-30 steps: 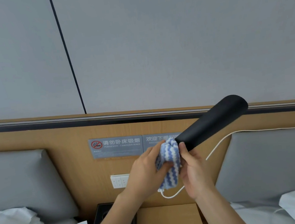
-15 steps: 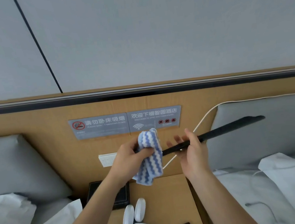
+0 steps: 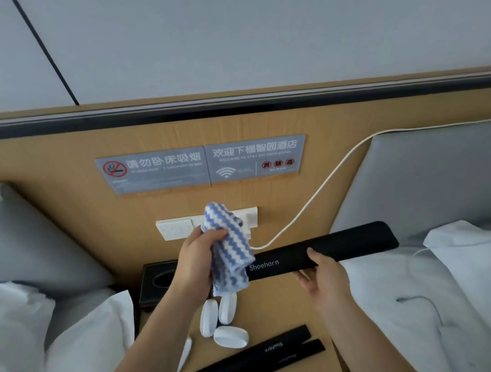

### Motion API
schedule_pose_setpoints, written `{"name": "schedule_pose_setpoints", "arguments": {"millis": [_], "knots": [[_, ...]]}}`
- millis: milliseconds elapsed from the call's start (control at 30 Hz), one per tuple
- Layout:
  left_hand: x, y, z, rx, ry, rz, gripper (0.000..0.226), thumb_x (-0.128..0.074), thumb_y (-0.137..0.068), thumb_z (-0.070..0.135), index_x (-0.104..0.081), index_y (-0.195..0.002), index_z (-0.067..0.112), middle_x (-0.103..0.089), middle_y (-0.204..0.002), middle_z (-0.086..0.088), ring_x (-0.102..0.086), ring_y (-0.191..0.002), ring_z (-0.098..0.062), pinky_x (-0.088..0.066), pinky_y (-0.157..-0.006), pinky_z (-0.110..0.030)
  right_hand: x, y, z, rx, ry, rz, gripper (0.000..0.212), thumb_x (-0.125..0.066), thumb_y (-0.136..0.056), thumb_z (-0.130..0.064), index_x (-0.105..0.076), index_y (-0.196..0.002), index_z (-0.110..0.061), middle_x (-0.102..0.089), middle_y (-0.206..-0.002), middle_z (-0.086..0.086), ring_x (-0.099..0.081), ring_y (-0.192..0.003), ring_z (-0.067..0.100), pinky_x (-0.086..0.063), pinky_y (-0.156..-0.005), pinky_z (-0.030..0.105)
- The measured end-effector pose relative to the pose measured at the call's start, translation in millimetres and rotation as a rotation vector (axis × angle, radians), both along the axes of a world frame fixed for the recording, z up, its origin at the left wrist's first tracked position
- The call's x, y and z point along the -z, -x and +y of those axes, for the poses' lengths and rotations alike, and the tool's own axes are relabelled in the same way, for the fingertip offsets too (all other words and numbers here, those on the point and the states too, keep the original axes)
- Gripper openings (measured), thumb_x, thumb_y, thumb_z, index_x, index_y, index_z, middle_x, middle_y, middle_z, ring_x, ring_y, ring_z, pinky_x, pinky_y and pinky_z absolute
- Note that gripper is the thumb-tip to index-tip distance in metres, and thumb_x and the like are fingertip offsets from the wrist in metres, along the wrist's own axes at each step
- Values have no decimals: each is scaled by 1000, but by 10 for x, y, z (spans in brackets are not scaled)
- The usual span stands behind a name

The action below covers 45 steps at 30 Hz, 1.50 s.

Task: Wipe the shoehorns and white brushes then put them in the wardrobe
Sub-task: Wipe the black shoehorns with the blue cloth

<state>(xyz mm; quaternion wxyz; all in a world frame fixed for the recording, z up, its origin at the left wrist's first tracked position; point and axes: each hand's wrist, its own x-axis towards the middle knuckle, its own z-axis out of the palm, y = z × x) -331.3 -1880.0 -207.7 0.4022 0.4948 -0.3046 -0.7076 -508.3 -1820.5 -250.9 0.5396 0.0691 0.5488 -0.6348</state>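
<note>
Holding shoehorn [image 3: 345,243] in right hand [image 3: 322,278], cloth [image 3: 230,248] in left hand [image 3: 196,261]; tissue box [image 3: 157,280] behind.

We see a cloth [image 3: 230,248] in blue and white zigzag stripes. The upper shoehorn [image 3: 343,246] is matte black with white lettering, and so are the two shoehorns [image 3: 248,358] on the light wood surface [image 3: 282,307]. The brushes [image 3: 209,317] are plain white. We also note grey signs [image 3: 160,177] with white characters and a red ring, a white cable [image 3: 316,202], grey cushions [image 3: 436,179], white bedding [image 3: 478,281] and a black box [image 3: 151,297].
</note>
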Motion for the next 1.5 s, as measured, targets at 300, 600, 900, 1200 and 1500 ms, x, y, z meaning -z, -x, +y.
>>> {"name": "schedule_pose_setpoints", "arguments": {"millis": [300, 600, 900, 1200, 1500], "knots": [[725, -149, 68, -31, -191, -67, 23, -53, -87, 9, -60, -109, 14, -67, -91, -9, -66, -73, -21, -51, -64, -33, 1034, 11, 16, -16, -295, 47, 31, -59, -89, -3, -55, -119, -8, -65, -106, 14, -65, -96, 27, -56, -83, 40], [1586, -198, 139, -84, -360, -171, 21, -55, -87, 10, -64, -105, 16, -74, -89, -7, -70, -80, -24, -52, -70, -36, 2236, 219, -372, 25, -454, -6, 36, -53, -93, -5, -50, -129, -8, -58, -124, 16, -59, -110, 30, -52, -80, 37], [2014, -23, -14, -17, -362, -149, 24, -51, -87, 8, -66, -104, 19, -74, -94, -5, -70, -83, -23, -54, -68, -34, 2810, 402, -627, -79, -662, 67, 22, -57, -91, -5, -57, -113, -6, -62, -85, 8, -63, -77, 16, -56, -84, 31], [2148, -156, -23, -38, -390, -117, 29, -47, -89, 7, -64, -109, 19, -73, -97, -5, -70, -77, -17, -55, -60, -28, 3049, 397, -638, -302, -662, 140, 26, -59, -89, -3, -58, -115, 1, -61, -104, 11, -60, -92, 20, -54, -89, 34], [2084, -2, -14, -5, -390, -107, 35, -53, -85, 7, -53, -119, 3, -64, -109, -14, -65, -87, -25, -53, -76, -39, 3234, -136, 212, -1799, -347, 1356, 53, -61, -87, -39, -45, -135, -22, -46, -135, 0, -37, -128, 22, -29, -107, 35]]}}
